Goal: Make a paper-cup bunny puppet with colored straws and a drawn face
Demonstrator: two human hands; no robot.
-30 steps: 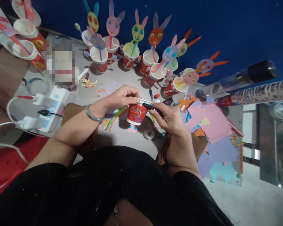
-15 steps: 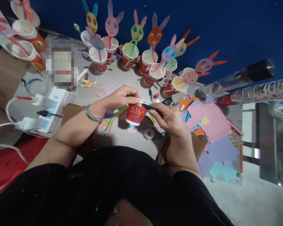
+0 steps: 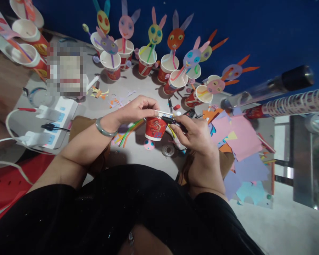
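A red paper cup (image 3: 155,128) with a pale dragon-like figure is held by its rim. My left hand (image 3: 140,108), with a bangle (image 3: 105,128) on the wrist, pinches that rim between thumb and fingers. Closed around a slim black tool (image 3: 171,120), my right hand (image 3: 193,132) is at the right of the cup. The tool's tip points left at the cup just below the rim; its exact kind is unclear. Under the cup, a pink paper face (image 3: 149,144) with blue eyes lies on the table (image 3: 138,157).
Cups with paper rabbit heads, such as one with an orange face (image 3: 175,38), line the blue wall (image 3: 255,24). Coloured paper sheets (image 3: 244,141) lie right, below stacked cups (image 3: 295,101). A power strip (image 3: 60,122) sits left; a tape roll (image 3: 168,151) is near the front.
The cup has shifted slightly right and turned more upright. My right hand and the black tool have moved a little right, and more of the tool shows.
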